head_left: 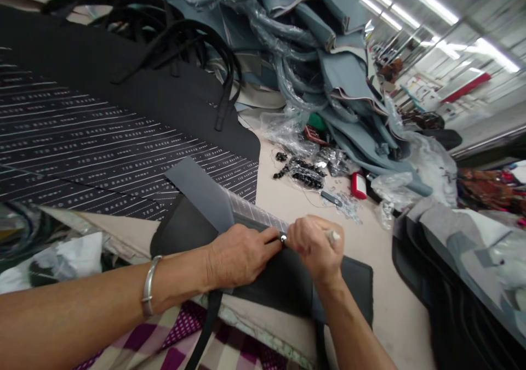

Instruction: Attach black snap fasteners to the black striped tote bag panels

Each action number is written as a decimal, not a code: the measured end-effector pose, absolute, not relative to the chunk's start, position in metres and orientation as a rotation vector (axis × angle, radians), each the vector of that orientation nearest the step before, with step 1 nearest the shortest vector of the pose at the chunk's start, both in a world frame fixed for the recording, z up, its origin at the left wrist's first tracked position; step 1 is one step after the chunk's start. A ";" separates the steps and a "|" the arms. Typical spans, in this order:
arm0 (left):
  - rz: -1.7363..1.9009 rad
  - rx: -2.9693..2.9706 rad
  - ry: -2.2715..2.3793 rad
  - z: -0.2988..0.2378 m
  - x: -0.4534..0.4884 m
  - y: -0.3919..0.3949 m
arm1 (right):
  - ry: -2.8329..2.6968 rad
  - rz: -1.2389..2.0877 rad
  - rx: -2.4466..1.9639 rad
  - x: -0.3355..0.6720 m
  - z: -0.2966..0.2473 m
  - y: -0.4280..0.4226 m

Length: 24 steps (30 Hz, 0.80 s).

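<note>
My right hand (316, 246) is closed in a fist around a slim tool; its whitish handle end (333, 238) sticks out, and the working tip is hidden. Just left of the fist, a small shiny metal fitting (283, 239) sits on the black bag piece (271, 277). My left hand (240, 255) presses the bag piece, thumb and fingers closed together on its edge beside the fitting. Under the left hand and beyond it lies a grey flat panel (201, 192), with a pale see-through strip (257, 210) running along toward the right hand.
Black printed lining panels (82, 140) and black handles (197, 35) cover the left. Blue-grey bag parts (345, 79) are heaped behind. Small black fittings (306, 175), a red-and-white container (359, 186) and plastic bags lie on the table (283, 194). Stacked black panels (435, 282) stand right.
</note>
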<state>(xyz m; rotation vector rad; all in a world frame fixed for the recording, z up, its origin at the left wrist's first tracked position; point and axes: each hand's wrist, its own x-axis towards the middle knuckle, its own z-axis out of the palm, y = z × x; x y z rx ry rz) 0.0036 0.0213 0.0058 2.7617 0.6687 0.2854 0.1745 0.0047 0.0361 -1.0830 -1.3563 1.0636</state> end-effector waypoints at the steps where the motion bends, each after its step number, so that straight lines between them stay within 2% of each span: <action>1: 0.286 2.755 0.678 0.007 0.003 0.021 | -1.284 1.064 -1.081 0.172 0.040 0.010; 4: 0.300 2.740 0.705 0.008 0.002 0.022 | -1.239 1.004 -1.152 0.160 0.048 0.024; 13: 0.419 2.702 0.697 -0.006 0.005 0.023 | -1.637 0.828 -1.475 0.128 0.054 0.031; 21: 0.330 2.729 0.686 -0.004 0.005 0.024 | -1.769 0.694 -1.391 0.142 0.047 0.016; 24: 0.332 2.722 0.697 0.000 0.004 0.024 | -1.679 0.747 -1.377 0.150 0.047 0.013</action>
